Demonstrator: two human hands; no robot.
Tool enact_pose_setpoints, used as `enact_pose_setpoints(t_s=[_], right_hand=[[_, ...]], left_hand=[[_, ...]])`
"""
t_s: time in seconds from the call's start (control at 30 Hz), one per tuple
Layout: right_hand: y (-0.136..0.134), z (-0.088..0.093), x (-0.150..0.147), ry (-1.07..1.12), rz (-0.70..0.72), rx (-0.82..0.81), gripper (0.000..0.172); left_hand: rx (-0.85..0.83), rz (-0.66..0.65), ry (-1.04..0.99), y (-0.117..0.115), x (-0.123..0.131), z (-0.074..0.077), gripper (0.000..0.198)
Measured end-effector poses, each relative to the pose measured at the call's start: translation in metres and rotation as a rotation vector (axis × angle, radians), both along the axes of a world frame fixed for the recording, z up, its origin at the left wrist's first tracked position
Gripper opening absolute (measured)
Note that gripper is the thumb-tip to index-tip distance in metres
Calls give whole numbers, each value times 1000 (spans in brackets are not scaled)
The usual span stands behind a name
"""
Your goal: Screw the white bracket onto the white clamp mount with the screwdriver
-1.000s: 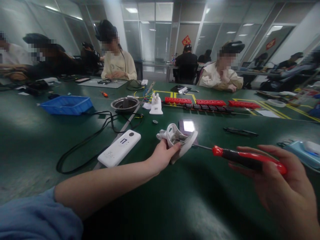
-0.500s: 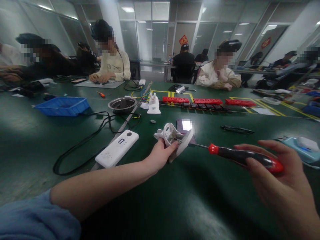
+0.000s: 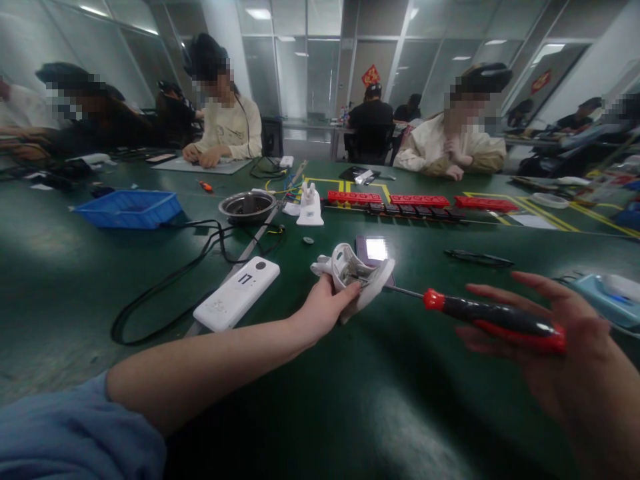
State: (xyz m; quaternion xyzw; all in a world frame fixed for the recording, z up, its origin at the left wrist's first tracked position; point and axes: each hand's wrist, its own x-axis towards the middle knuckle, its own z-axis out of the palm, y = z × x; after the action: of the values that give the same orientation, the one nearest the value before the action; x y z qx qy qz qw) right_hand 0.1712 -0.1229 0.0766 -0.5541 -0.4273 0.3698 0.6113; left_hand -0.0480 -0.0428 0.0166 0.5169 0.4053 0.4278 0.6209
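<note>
My left hand (image 3: 327, 303) grips a white plastic housing (image 3: 373, 287) with a hollow, curved body, its thumb over the near edge. A screwdriver (image 3: 500, 320) with a black and red handle lies nearly level, its shaft running into the housing; the tip is hidden inside. My right hand (image 3: 565, 340) is loosely around the handle's back end, fingers stretched out and the handle's butt against the hand. Behind the housing lies a phone-like device (image 3: 377, 248) with a bright screen.
To the left lie a white power bank (image 3: 237, 293), black cables (image 3: 150, 333), a metal bowl (image 3: 247, 207) and a blue tray (image 3: 130, 208). Farther back stand a similar white part (image 3: 310, 205) and red strips (image 3: 420, 200). Black tweezers (image 3: 479, 258) lie right. Co-workers sit across the table.
My right hand's fingers have loosened and spread, with the thumb shifting off the handle's side. The left hand and housing keep their place; the view has shifted slightly.
</note>
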Motion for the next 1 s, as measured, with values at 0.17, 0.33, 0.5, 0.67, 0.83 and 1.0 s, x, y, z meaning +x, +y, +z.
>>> enact_pose_setpoints(t_s=[0.17,0.33,0.5,0.67,0.83,1.0], right_hand=[[2,0,2,-77,-99,20,59],[2,2,5,-38,-12,-96,64],[-2,2,3,-311,-87,-30,60],[-3,1,7,-310,27,-165,56],[-1,2,14,-596,24,-78,35],[-2,2,22,-617,69,47,23]], left_hand=[[5,3,0,1,0,-1,48],[19,-1,12,0,1,2,47],[10,12,36,-2,2,7,47],[-9,11,11,-1,1,6,47],[-21,8,8,-1,1,7,46],[-103,-30,-37,3,0,6,39]])
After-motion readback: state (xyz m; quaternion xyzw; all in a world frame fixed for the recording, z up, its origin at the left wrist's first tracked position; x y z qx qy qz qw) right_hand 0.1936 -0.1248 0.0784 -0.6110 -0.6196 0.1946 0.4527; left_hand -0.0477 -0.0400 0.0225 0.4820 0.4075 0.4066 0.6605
